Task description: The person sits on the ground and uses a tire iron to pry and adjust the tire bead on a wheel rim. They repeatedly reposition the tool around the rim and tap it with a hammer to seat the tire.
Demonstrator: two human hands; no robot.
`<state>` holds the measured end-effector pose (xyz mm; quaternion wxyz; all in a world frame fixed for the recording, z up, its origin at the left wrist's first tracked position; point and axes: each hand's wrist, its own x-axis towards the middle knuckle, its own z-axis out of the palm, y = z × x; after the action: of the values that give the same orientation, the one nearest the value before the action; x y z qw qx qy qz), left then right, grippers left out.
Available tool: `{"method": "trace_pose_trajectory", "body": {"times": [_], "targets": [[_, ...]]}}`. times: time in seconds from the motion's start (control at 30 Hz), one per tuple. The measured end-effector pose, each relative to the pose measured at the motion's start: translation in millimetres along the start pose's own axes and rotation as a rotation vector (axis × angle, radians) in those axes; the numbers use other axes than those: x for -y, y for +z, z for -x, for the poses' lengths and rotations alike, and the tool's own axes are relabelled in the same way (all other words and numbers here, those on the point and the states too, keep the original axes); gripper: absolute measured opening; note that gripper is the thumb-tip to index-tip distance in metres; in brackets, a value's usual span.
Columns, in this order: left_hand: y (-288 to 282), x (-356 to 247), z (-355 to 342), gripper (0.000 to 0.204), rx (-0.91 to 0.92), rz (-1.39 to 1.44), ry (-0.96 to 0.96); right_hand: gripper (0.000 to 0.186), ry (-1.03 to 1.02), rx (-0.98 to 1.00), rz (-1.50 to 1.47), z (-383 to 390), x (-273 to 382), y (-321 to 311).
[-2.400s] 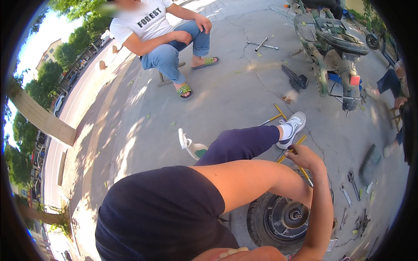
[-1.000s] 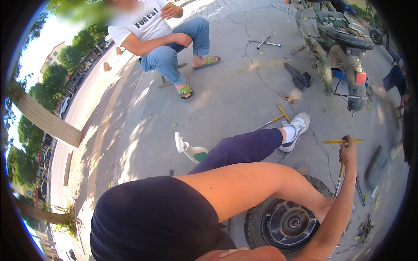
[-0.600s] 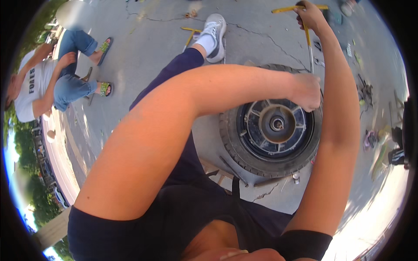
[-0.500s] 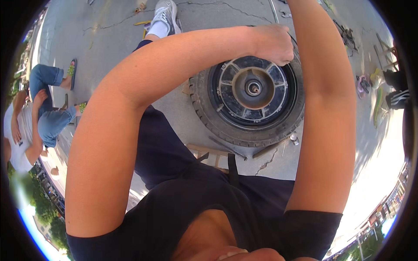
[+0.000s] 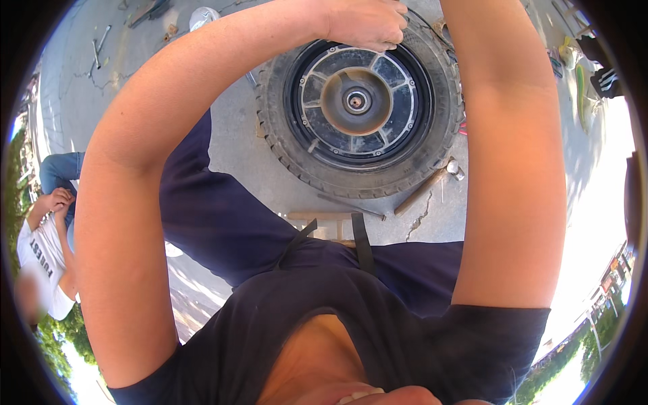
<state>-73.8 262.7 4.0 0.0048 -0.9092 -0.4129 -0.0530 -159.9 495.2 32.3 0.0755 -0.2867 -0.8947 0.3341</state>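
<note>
With the wheel (image 5: 356, 101) flat on the ground (image 5: 233, 138), the left hand (image 5: 370, 23), curled narrow over its far side, should press steadily; what it holds I cannot tell, nor the out-of-view right hand's state.

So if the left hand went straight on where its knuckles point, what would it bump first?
The left hand would probably meet the tyre at its upper right, though depth is unclear: it may already touch, or pass above.

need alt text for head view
A left hand is at the far side of a treaded tire on a hub-motor wheel lying flat on pavement; the right hand is out of frame. A thin dark bar lies nearby, and a person in a white shirt is at left.
</note>
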Motion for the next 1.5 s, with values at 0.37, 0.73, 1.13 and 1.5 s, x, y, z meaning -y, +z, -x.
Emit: {"method": "trace_pose_trajectory", "body": {"times": [0.37, 0.73, 1.13, 1.5], "targets": [[-21.6, -13.1, -10.6, 0.014, 0.162, -0.140, 0.043, 0.009, 0.312, -0.350, -0.457, 50.5, -73.3, -57.3], [-8.9, -42.4, 0.8, 0.025, -0.225, -0.031, -0.325, 0.013, 0.332, -0.655, -0.544, 150.7, -119.6, -84.7], [14.8, -79.1, -19.4, 0.033, -0.257, 0.416, -0.921, 0.032, 0.317, -0.777, -0.180, 250.9, -133.5, -77.4], [15.0, -63.7, -12.4, 0.029, -0.185, 0.481, -0.868, 0.025, 0.114, -0.159, 0.659, 274.1, -113.5, -103.7]]}}
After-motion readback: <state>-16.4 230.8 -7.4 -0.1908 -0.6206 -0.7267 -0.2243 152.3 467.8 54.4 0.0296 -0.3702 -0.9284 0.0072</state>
